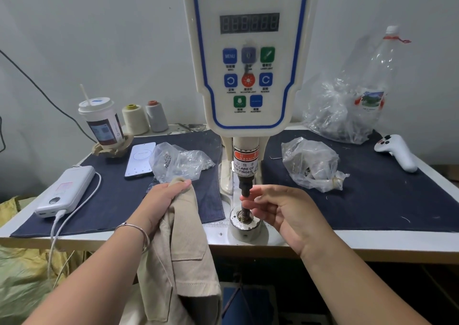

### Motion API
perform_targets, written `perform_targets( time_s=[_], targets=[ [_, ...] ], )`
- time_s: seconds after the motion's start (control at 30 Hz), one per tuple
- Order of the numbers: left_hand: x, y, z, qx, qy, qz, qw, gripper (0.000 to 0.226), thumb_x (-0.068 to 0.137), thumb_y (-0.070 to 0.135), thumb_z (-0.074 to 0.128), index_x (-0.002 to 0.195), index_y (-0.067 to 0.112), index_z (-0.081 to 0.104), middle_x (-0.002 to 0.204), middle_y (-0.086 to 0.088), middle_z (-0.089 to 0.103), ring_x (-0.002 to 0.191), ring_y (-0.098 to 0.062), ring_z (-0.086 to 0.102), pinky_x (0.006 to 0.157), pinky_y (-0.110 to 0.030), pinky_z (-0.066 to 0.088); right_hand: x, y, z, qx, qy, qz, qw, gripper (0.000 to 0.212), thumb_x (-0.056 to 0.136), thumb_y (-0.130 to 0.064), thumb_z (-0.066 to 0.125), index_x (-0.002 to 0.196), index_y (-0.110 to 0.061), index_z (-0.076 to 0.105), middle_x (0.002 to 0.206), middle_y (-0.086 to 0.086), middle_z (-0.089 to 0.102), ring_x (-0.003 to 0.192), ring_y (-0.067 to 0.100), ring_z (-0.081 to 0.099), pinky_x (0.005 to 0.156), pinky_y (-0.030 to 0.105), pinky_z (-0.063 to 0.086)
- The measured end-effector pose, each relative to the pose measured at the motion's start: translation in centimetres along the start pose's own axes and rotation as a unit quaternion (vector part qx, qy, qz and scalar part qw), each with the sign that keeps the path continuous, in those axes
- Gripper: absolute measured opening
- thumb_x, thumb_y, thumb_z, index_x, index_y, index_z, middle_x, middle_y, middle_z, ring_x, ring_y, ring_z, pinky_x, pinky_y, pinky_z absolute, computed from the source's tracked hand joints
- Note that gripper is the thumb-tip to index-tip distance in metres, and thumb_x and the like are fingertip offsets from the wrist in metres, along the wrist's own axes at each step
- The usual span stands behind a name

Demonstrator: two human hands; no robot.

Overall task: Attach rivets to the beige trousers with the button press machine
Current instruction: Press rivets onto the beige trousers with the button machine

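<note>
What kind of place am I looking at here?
Probably a small garment workshop. A servo button machine stands on the worktable, cones of sewing thread sit by the wall, and the left hand grips beige trousers beside the press.

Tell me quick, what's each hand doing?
Left hand: grips the beige trousers.
Right hand: fingertips at the press punch; whether pinching anything, cannot tell.

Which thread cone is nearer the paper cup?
The cream thread cone with the yellow core; it stands right beside the paper cup, while the grey thread cone stands farther right.
</note>
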State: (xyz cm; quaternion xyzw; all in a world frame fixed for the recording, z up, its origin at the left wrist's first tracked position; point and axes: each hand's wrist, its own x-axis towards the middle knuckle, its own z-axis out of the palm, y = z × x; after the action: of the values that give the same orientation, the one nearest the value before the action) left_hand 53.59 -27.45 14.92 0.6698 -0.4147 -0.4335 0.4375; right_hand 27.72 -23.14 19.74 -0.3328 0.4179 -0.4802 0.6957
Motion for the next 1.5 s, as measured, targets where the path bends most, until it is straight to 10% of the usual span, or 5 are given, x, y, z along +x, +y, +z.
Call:
perform_targets(
  time_s=[0.4, 0.67, 0.93, 1.27, 1.5],
  targets=[
    [-0.4, 0.3, 0.0, -0.018, -0.016, -0.004, 1.0, 0.031, 0.081, 0.043, 0.073, 0.069, 0.015, 0.064, 0.056, 0.0, 0.064, 0.048, -0.012, 0.061, 0.055, -0.025, 0.047, -1.4, -0.2, -0.3, 0.042, -0.008, -0.001, 0.999, 0.029, 0.084, 0.013, 0.046, 0.103, 0.002, 0.064, 0.093, 0.024, 0.072, 0.069, 0.025, 0.072, 0.05, 0.022, 0.055],
    [-1.1, 0.5, -2.6, 0.106, -0.061, 0.039, 0.992, 0.032, 0.065, 0.041, 0.068, 0.042, 0.023, 0.054, 0.05, 0.01, 0.048, 0.048, -0.005, 0.045, 0.056, -0.024, 0.037, -3.8, 4.2, 3.7, -0.218, -0.029, -0.115, 0.969, 0.018, 0.079, 0.0, 0.063, 0.084, -0.017, 0.068, 0.071, 0.01, 0.071, 0.052, 0.014, 0.056, 0.051, 0.02, 0.045],
    [-1.0, -0.4, -3.3, 0.036, -0.1, 0.075, 0.992, 0.02, 0.068, 0.032, 0.067, 0.071, 0.015, 0.077, 0.08, -0.007, 0.074, 0.081, -0.016, 0.061, 0.084, -0.036, 0.048, 7.4, 5.1, 13.2, -0.478, 0.001, -0.267, 0.837, 0.03, 0.087, -0.006, 0.047, 0.108, -0.018, 0.065, 0.101, -0.002, 0.07, 0.096, 0.019, 0.063, 0.083, 0.03, 0.049],
    [0.0, -1.3, -3.5, 0.007, -0.079, 0.061, 0.995, 0.03, 0.064, 0.034, 0.066, 0.046, 0.022, 0.045, 0.057, 0.001, 0.042, 0.058, -0.013, 0.037, 0.06, -0.03, 0.031, 18.3, 5.5, 19.0, -0.807, -0.051, -0.096, 0.581, 0.043, 0.087, -0.016, 0.056, 0.13, -0.017, 0.054, 0.134, 0.012, 0.05, 0.122, 0.035, 0.05, 0.098, 0.043, 0.043],
    [0.5, -1.8, -3.6, 0.021, -0.081, 0.078, 0.993, 0.027, 0.065, 0.039, 0.067, 0.054, 0.021, 0.051, 0.056, 0.004, 0.042, 0.054, -0.009, 0.038, 0.056, -0.025, 0.033, 20.9, 5.4, 18.7, -0.816, 0.023, -0.133, 0.562, 0.025, 0.087, -0.023, 0.05, 0.108, -0.018, 0.064, 0.114, 0.003, 0.066, 0.109, 0.025, 0.06, 0.085, 0.036, 0.036]
  ],
)
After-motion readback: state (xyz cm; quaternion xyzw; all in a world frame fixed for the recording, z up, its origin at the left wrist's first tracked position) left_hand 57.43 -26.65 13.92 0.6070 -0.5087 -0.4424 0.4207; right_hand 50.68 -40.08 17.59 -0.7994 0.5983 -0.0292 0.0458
